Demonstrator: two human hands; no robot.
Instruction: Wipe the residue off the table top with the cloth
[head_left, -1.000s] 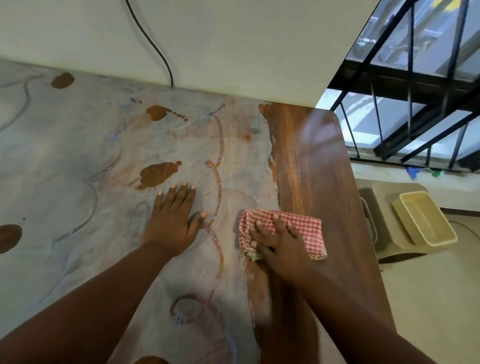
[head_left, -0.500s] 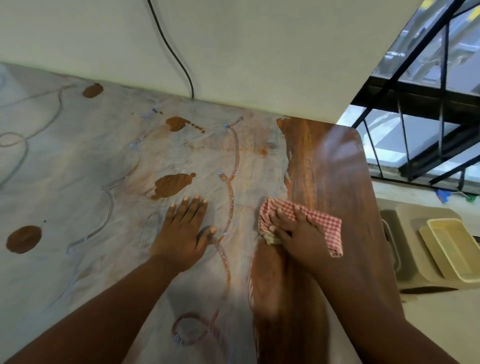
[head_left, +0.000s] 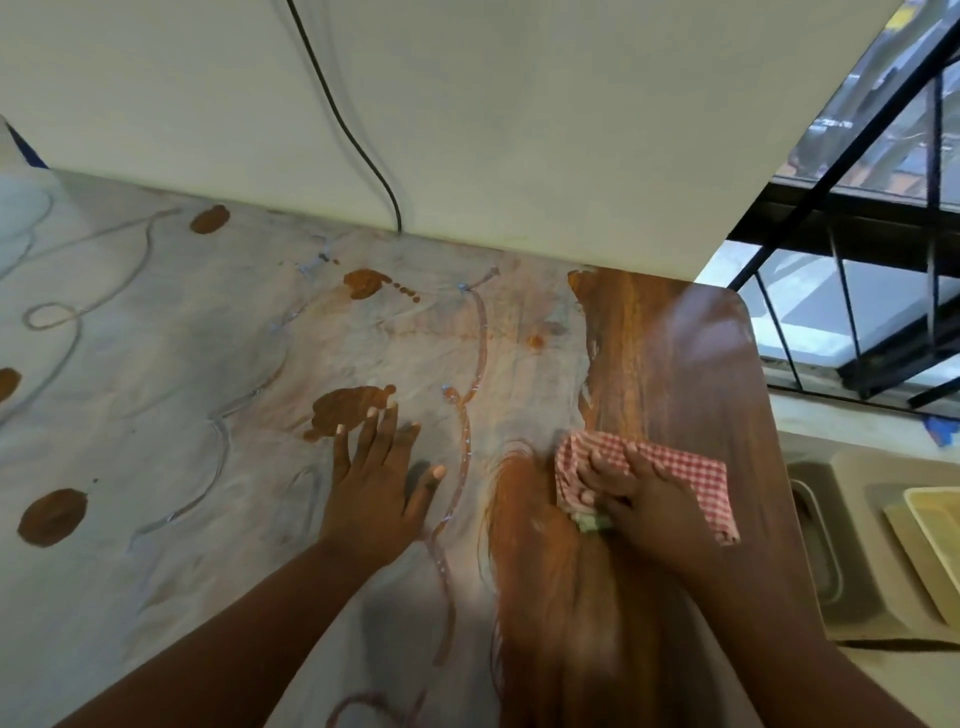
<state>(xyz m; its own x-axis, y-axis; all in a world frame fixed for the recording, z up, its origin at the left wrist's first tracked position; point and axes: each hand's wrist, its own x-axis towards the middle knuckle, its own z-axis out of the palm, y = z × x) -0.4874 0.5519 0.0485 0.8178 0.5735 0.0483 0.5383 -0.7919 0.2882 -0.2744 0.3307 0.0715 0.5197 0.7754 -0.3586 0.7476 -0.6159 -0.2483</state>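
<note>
Cloth (head_left: 670, 470) sits under my right hand (head_left: 644, 499) at about 3 o'clock on the tabletop (head_left: 691, 364), right at the border where bare wood meets the residue (head_left: 156, 415). My fingers are spread over the cloth and pressing it down, the tips curled a little into its folds; a pale bit of something shows under my palm, and I cannot tell what it is. My left hand (head_left: 379, 493) lies flat and wide on the film near the middle, holding nothing, bracing me.

To do this stroke well, I judge I should keep the whole palm's weight on the cloth and drag it in long overlapping lanes from 12 toward 6, each one biting a little further toward 9. A fresh fold would help once this face loads up, or it will only smear. My left hand will have to shift off the film before the lanes reach it.

The cloth is soft red-and-white check, bunched into a rough pad. The cleaned strip is glossy reddish-brown wood with a rounded corner at 1 o'clock. The residue is a chalky grey-white coat, streaky, crossed by looping raised lines, with rusty oval patches (head_left: 348, 408) where it is missing. Its edge beside the cloth is feathered with brush-like smears.
</note>
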